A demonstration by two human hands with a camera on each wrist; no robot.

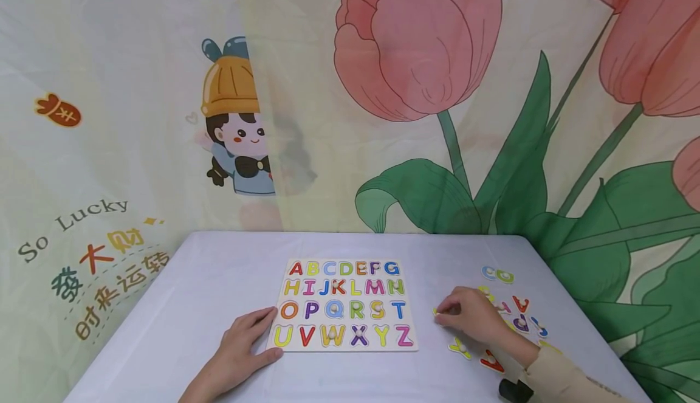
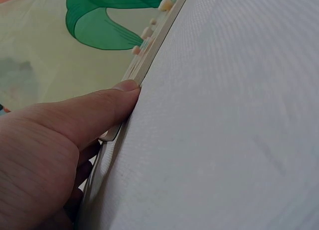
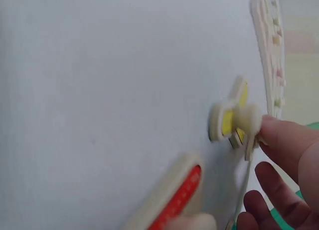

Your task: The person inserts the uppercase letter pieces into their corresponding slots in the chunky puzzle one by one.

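Note:
My left hand (image 1: 234,347) rests at the near left corner of a white alphabet puzzle board (image 1: 344,346), fingers at its left side. The thumb (image 2: 107,108) presses against the board's edge in the left wrist view. Off the board's right side, my right hand (image 1: 474,318) pinches a small letter piece (image 1: 435,312) with a yellow edge; its letter cannot be made out. Below that hand lies a yellow letter Y piece (image 1: 459,347) with a pale knob (image 3: 249,118). A red letter piece (image 1: 492,361) lies nearer the right forearm.
Several loose letter pieces lie to the right, among them a blue C (image 1: 489,273), a red piece (image 1: 521,304) and a purple P (image 1: 521,323). Some board letters carry knobs, such as the W (image 1: 332,335). White cloth (image 1: 180,306) covers the table; a printed curtain (image 1: 306,87) hangs behind.

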